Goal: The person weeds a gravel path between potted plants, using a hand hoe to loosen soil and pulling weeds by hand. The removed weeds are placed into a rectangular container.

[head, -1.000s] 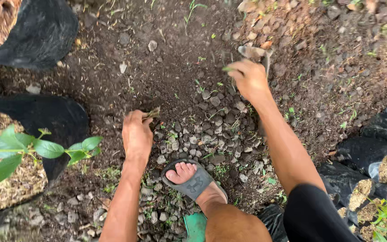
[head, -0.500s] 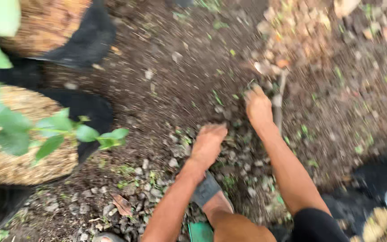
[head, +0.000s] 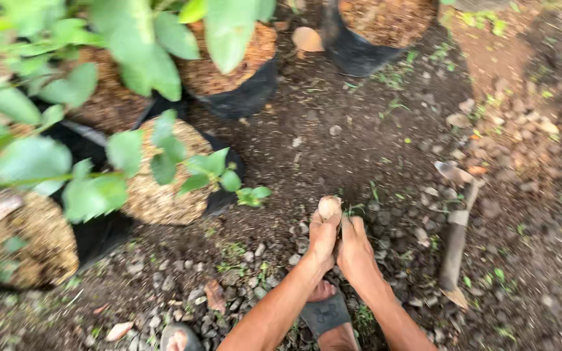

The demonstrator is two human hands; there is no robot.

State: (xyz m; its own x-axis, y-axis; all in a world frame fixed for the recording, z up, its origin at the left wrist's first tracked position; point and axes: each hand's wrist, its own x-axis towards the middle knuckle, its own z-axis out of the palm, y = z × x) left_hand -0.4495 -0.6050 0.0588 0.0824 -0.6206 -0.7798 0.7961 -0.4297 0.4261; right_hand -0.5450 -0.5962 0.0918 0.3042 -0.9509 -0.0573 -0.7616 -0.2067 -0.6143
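Head view: left hand (head: 323,237) and right hand (head: 354,246) press together on the soil, fingers closed around a pale stone (head: 329,207) at their tips; a wooden-handled tool (head: 456,234) lies right of the stone, nearer the right hand.

A small, rounded, pale brown object (head: 329,208), smooth like a seed or a stone, sits at the fingertips of the left hand (head: 323,239), just above the dark, pebbly soil. It stands upright, its blunt top free and its lower end hidden by the fingers. The right hand (head: 356,250) presses against the left one from the side, touching the object's base. Whether it is a seed or a stone cannot be told.
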